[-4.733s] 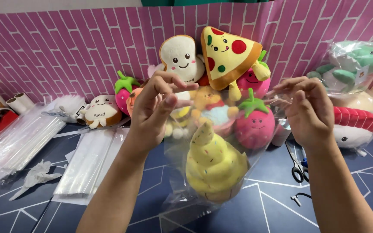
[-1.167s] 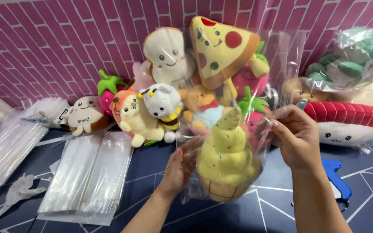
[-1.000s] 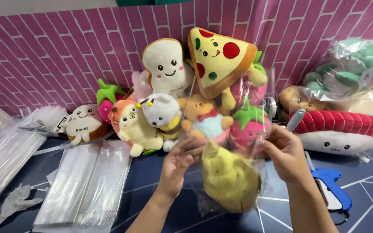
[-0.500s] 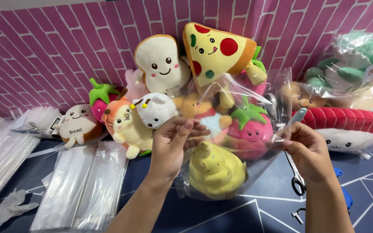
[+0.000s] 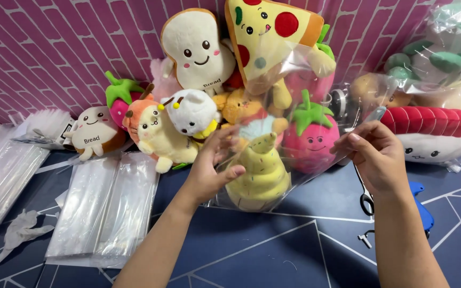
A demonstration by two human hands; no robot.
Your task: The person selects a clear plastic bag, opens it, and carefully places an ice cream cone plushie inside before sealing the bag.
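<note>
A yellow swirl-shaped plush (image 5: pixel 260 173) sits inside a clear plastic bag (image 5: pixel 300 90) held above the dark blue table (image 5: pixel 273 250). My left hand (image 5: pixel 212 170) grips the bag's left side next to the plush. My right hand (image 5: pixel 377 157) pinches the bag's right edge. The bag's open top stands up in front of the pizza-slice plush (image 5: pixel 270 32).
A row of plush toys leans on the pink brick wall: bread slice (image 5: pixel 196 50), strawberry (image 5: pixel 310 136), white bee (image 5: pixel 190 112), sushi plush (image 5: pixel 433 133) in plastic. Stacks of clear bags (image 5: pixel 105 205) lie left. Scissors (image 5: pixel 366 200) and a blue tool (image 5: pixel 420 205) lie right.
The head view has shifted a little. The bagged yellow plush has tilted between my hands and now stands upright, with my left hand moved from underneath it to the bag's left side.
</note>
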